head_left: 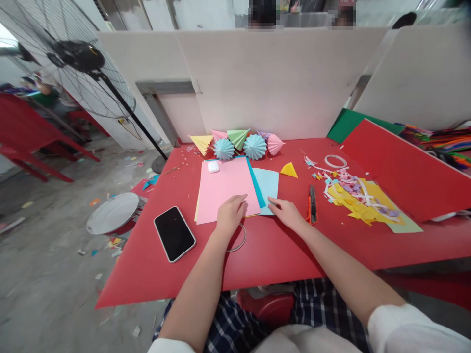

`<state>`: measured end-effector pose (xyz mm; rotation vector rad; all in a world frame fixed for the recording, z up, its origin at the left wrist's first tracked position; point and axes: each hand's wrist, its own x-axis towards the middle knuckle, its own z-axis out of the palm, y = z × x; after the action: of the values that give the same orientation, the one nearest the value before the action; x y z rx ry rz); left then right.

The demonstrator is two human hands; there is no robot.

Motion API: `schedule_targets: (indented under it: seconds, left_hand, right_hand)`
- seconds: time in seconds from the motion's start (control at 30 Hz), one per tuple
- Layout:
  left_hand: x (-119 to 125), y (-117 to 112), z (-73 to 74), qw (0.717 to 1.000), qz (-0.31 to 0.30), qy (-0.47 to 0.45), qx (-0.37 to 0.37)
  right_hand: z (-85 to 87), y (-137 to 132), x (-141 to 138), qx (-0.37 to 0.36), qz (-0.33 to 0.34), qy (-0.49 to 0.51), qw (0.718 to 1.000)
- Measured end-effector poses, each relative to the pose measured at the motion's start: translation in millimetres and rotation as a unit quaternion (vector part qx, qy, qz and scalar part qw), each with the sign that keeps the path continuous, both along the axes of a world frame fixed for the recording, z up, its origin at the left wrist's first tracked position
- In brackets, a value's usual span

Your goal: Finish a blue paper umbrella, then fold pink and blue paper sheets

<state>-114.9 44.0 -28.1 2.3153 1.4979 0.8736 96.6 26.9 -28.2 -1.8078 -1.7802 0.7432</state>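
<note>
A stack of coloured paper lies on the red table (272,250), with a pink sheet (225,189) on top and a light blue sheet (268,184) sticking out to the right. My left hand (231,214) rests on the pink sheet's near edge, fingers loosely curled, holding nothing I can see. My right hand (287,213) lies with its fingertips on the near corner of the light blue sheet, fingers stretched out. A thin wire ring (239,240) lies under my left wrist.
A black phone (174,233) lies left of the paper; white earbuds case (213,166) sits on the pink sheet. An orange-black cutter (312,205) lies right of my right hand. Folded paper fans (254,146) line the back. Paper scraps (358,196) and a tilted red board (401,169) stand right.
</note>
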Motion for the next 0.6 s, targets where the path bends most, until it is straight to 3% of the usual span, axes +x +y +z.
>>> schedule_targets:
  seconds: [0.17,0.3,0.43,0.6]
  left_hand:
    - [3.2,2.5,-5.1,0.996,-0.061,0.057,-0.023]
    - [6.3,1.7,-1.6,0.994,-0.072,0.071,-0.042]
    - [8.7,-0.1,6.6,0.996,-0.047,0.048,-0.064]
    - [6.1,2.9,10.2,0.995,0.038,-0.010,-0.095]
  right_hand:
    - [13.7,13.7,6.8,-0.009,0.002,0.001,1.000]
    - [18.7,29.0,-2.4,-0.027,0.012,0.053,0.998]
    - [15.4,50.3,-17.0,-0.056,0.009,0.127,0.990]
    - [13.0,81.4,-33.4,-0.088,-0.019,0.179,0.980]
